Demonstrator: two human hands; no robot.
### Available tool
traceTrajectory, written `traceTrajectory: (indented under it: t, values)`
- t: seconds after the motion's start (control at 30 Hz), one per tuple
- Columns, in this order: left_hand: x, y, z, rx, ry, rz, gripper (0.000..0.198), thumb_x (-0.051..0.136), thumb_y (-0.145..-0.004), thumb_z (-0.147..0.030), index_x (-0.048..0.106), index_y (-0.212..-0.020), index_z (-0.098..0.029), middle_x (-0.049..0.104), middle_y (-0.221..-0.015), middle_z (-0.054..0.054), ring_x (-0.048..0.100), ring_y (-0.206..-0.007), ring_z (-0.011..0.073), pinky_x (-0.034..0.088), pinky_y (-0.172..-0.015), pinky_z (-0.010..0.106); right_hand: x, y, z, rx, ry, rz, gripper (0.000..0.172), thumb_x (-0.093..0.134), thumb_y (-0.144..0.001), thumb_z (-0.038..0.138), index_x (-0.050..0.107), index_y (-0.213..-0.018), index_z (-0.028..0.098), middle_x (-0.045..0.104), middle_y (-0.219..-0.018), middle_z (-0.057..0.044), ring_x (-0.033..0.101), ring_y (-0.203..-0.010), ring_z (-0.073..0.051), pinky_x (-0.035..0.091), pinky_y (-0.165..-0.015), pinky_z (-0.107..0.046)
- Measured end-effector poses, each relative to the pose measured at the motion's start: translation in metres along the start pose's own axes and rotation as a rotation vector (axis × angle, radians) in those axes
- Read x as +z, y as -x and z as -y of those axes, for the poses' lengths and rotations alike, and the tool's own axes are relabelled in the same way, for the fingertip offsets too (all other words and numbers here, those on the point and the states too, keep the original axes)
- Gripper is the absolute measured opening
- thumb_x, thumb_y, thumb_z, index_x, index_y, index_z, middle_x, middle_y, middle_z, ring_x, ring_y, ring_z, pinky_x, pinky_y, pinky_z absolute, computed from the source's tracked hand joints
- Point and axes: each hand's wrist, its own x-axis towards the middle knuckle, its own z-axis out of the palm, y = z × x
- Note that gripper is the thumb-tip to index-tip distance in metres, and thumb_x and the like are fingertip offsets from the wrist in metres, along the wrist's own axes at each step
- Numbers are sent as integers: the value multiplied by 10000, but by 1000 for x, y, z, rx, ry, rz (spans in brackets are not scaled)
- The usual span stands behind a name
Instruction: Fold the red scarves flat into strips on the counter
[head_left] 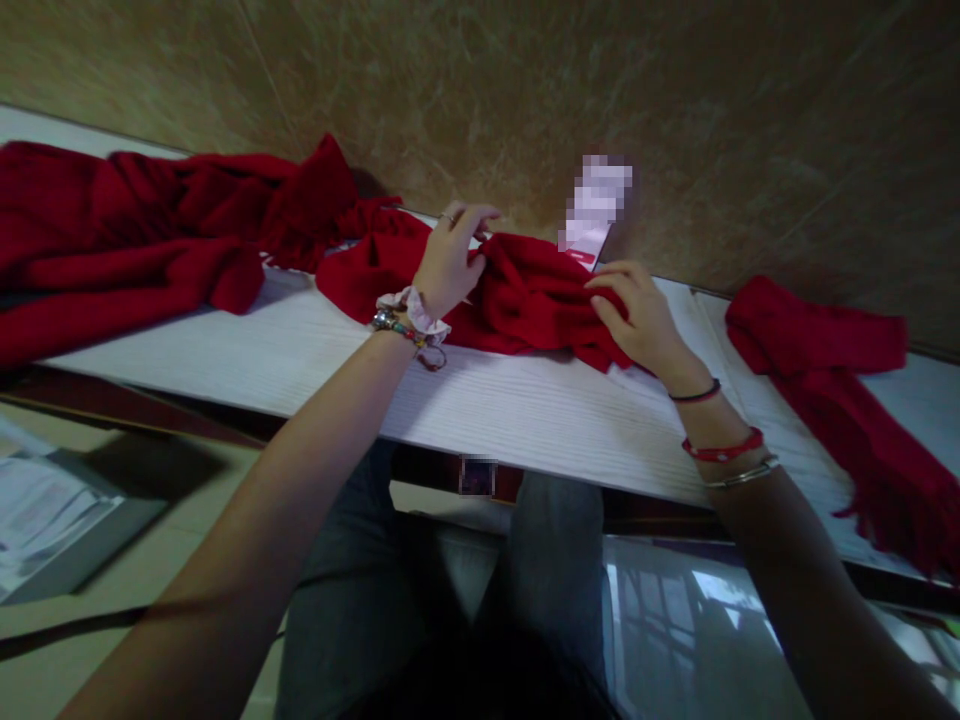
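A red scarf (525,295) lies bunched on the white table (525,410) in front of me, with a white paper tag (592,215) sticking up from its far edge. My left hand (450,260) grips the left part of this scarf, fingers curled over the fabric. My right hand (634,315) pinches the right part of the same scarf near the tag. Bracelets circle both wrists.
A heap of red scarves (142,230) covers the table's left end. Another red scarf with fringe (847,390) lies at the right end. A brownish wall (675,90) stands behind the table. My knees (450,560) are under the front edge.
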Motion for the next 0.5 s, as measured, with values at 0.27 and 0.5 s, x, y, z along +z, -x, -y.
traceTrajectory:
  t: [0.27, 0.5]
  values:
    - [-10, -4, 3, -39, -90, -43, 234, 521, -785, -209, 514, -1009, -278, 541, -870, 5, 511, -803, 163, 469, -744, 326, 9, 2, -11, 6, 63, 196, 99, 481, -764, 153, 570, -772, 196, 585, -876, -94, 533, -863, -247, 435, -800, -439]
    - [-29, -9, 6, -174, -201, -271, 229, 515, -842, -176, 486, -1065, -219, 530, -861, -22, 461, -813, 108, 436, -772, 304, -20, -5, -38, 223, -38, -436, 82, 437, -803, 172, 500, -805, 225, 559, -837, -83, 523, -783, -202, 453, -665, -357]
